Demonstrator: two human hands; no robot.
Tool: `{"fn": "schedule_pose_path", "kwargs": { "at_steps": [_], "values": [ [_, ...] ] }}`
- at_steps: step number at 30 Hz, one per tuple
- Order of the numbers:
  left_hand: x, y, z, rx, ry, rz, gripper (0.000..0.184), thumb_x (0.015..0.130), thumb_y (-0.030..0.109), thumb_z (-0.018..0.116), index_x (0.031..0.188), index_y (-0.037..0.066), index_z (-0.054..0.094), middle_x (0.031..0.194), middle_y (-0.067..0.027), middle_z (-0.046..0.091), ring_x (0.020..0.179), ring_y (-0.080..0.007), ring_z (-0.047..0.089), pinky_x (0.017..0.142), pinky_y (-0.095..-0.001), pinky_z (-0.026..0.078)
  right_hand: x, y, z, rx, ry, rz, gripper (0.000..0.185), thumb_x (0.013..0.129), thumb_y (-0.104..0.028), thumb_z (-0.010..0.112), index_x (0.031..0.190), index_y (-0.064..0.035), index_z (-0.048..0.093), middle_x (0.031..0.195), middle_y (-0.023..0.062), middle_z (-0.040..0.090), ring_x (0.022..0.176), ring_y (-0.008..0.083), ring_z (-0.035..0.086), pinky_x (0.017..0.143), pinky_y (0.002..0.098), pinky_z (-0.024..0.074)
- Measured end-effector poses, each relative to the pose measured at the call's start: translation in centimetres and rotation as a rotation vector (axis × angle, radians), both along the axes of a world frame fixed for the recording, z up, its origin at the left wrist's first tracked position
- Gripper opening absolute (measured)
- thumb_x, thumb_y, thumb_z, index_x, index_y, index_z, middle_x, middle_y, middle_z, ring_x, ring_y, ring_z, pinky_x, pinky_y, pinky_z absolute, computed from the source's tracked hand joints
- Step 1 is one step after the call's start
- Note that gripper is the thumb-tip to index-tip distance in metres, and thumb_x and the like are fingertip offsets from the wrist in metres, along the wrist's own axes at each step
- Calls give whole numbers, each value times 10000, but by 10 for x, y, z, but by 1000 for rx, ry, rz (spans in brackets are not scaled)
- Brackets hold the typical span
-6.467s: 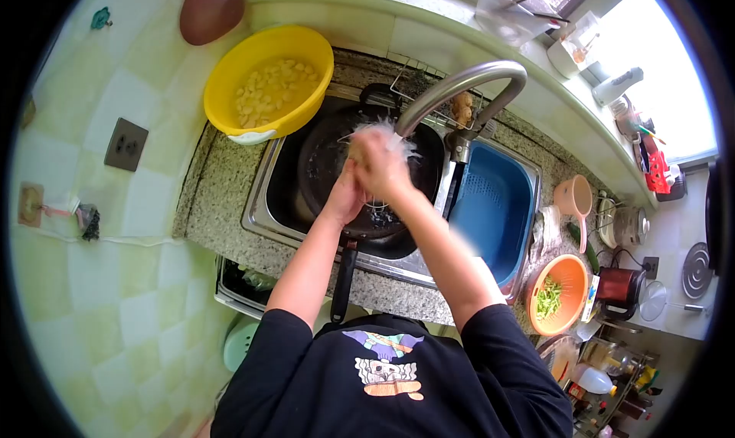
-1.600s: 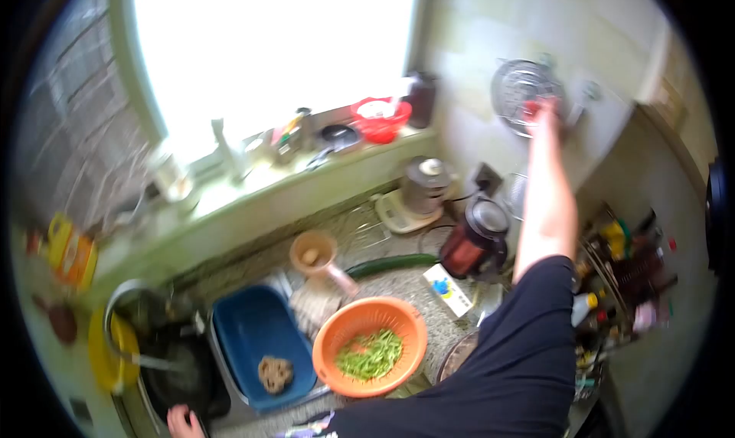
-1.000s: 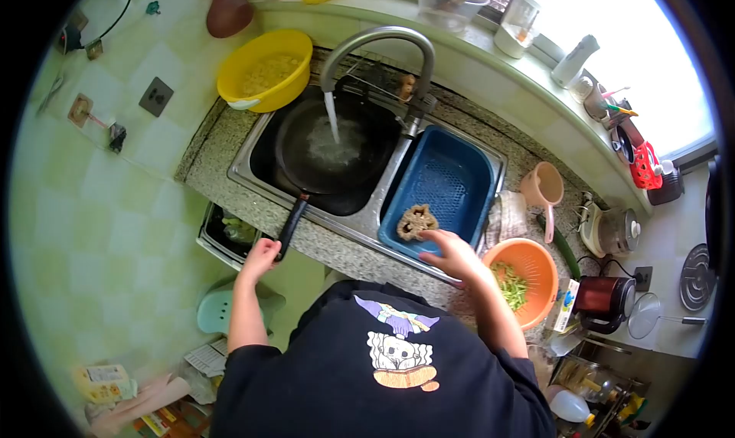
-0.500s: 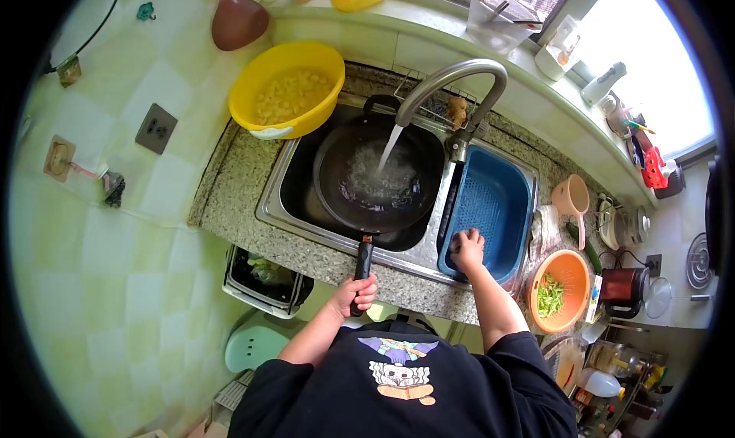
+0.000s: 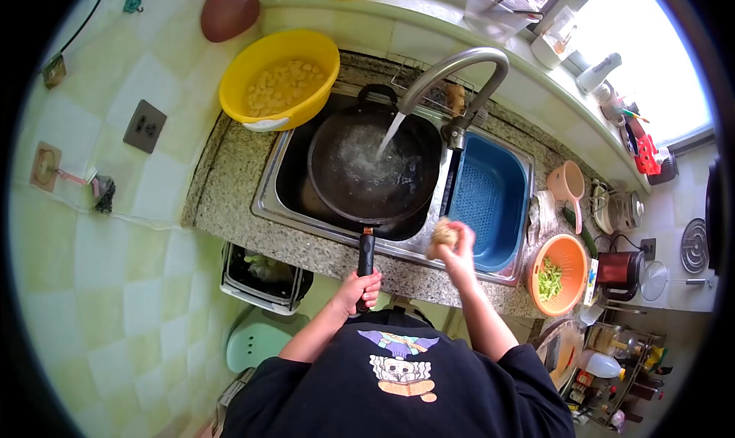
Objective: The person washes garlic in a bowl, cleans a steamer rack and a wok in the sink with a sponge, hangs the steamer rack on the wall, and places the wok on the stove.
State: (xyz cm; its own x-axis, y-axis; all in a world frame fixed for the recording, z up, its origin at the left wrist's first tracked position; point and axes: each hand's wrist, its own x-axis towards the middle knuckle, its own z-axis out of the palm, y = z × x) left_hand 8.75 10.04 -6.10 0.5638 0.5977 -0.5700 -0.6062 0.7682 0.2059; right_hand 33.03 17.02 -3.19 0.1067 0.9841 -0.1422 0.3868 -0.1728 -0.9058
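Note:
A dark wok (image 5: 367,170) sits in the left basin of the steel sink (image 5: 268,201), with water from the curved faucet (image 5: 494,74) running into it. My left hand (image 5: 360,291) is wrapped around the wok's black handle (image 5: 366,253) at the counter's front edge. Between the fingers of my right hand (image 5: 459,246) is a tan, rough-looking scrubber (image 5: 442,237), held over the divider between the basins. Just right of that hand, a blue perforated basket (image 5: 490,197) fills the right basin. Part of the scrubber is hidden by my fingers.
A yellow basin (image 5: 318,93) with pale pieces in water stands at the back left. To the right are an orange colander (image 5: 570,258) with chopped greens, a pink dipper (image 5: 566,181) and a dark red kettle (image 5: 619,273). An open bin (image 5: 264,281) sits below the counter.
My right hand has lifted out of the blue basket's near left corner and moved up and left with the scrubber, now plainly visible. My left hand stays on the wok handle.

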Motion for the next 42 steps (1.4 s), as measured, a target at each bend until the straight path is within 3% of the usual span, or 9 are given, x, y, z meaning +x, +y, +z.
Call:
{"fn": "schedule_pose_path", "kwargs": {
  "at_steps": [3,5,11,19,26,29,42],
  "values": [
    [7,0,3,-23,55,-3,92,897,131,524,849,152,448,565,46,358,404,-49,348,359,-223,319,-48,-17,35,-432,657,131,477,749,-109,553,1194,-113,380,1102,118,461,1016,215,463,860,359,422],
    [11,-1,6,-9,113,3,114,885,137,540,836,144,437,549,44,347,396,-59,356,357,-235,319,-69,-17,25,-427,554,206,465,791,-108,520,1218,-106,336,1053,105,502,958,195,500,817,346,445],
    [18,-8,11,45,375,20,131,825,69,548,841,116,426,533,22,369,382,-82,366,357,-254,330,-74,-10,20,-593,592,297,440,809,-106,496,1209,-102,314,1052,112,476,930,193,503,763,332,460],
    [26,-8,24,139,674,41,181,743,-34,466,879,76,419,515,-17,396,359,-113,388,327,-279,332,-76,-15,12,-570,673,371,443,795,-78,495,1199,-103,316,1019,84,476,882,157,498,704,286,449],
    [30,-4,45,230,898,-13,205,738,-52,466,914,47,428,511,-5,416,340,-109,399,303,-268,315,-79,-17,15,-529,796,405,434,785,-57,484,1189,-96,334,1026,69,477,905,147,485,747,280,438],
    [31,-7,46,255,1003,22,139,797,45,539,918,38,472,516,-14,465,338,-101,423,299,-258,320,-79,-16,14,-544,875,412,432,783,-54,484,1188,-102,340,1037,63,476,926,147,481,769,282,433],
    [42,4,90,218,1303,-124,156,759,-32,440,890,52,436,524,-11,431,340,-100,392,298,-269,309,-85,-14,4,-448,1126,442,421,775,-31,453,1170,-119,339,1041,51,479,933,146,488,761,281,436]
  ]
}}
